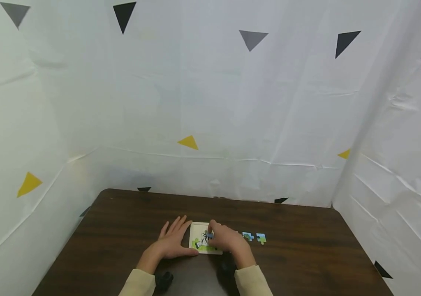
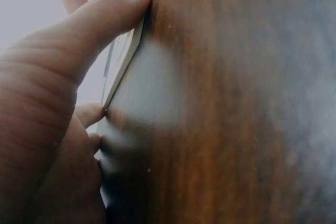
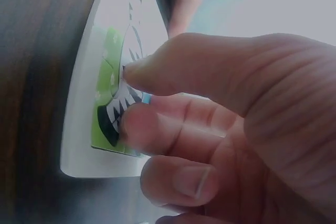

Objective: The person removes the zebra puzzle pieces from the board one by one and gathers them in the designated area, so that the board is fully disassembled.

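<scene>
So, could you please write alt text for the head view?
A person's left hand touches a cream-bordered picture-puzzle board on a dark brown wooden table, while the right hand seems to pinch a bluish jigsaw piece over it. Blue-and-green pieces lie to the right; a white triangle-patterned sheet hangs behind.

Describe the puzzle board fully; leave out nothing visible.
The puzzle board is a cream rectangle with rounded corners, seemingly wooden. Its plain border frames a picture of green ground and a black-and-white striped animal, apparently a zebra. It lies on the dark table. The left hand's thumb touches its near edge, fingers at its left side; the right hand covers part of the picture with its fingertips there.
</scene>
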The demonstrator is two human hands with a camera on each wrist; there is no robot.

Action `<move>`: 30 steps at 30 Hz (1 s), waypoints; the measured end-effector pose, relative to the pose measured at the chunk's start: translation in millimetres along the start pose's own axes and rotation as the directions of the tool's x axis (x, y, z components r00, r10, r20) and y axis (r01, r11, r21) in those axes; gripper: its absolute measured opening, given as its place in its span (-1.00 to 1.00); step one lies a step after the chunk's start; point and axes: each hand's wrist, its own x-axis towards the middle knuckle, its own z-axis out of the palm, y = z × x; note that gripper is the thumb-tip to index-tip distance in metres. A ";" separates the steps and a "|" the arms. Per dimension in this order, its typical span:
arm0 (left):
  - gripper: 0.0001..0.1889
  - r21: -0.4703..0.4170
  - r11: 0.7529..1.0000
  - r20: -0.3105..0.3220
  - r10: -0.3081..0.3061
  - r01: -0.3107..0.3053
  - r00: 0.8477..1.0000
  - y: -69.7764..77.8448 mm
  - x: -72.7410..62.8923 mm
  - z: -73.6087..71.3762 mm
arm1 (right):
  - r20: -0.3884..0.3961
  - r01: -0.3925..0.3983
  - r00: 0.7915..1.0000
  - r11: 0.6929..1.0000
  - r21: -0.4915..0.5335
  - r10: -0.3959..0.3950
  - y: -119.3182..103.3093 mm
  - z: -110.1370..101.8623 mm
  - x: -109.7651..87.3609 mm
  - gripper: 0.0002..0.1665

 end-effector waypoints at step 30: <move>0.14 -0.023 1.000 -0.018 0.017 -0.017 1.000 1.3 -7.0 -3.1 | 0.040 0.054 0.997 0.984 0.168 -0.061 6.7 1.5 -2.4 -0.65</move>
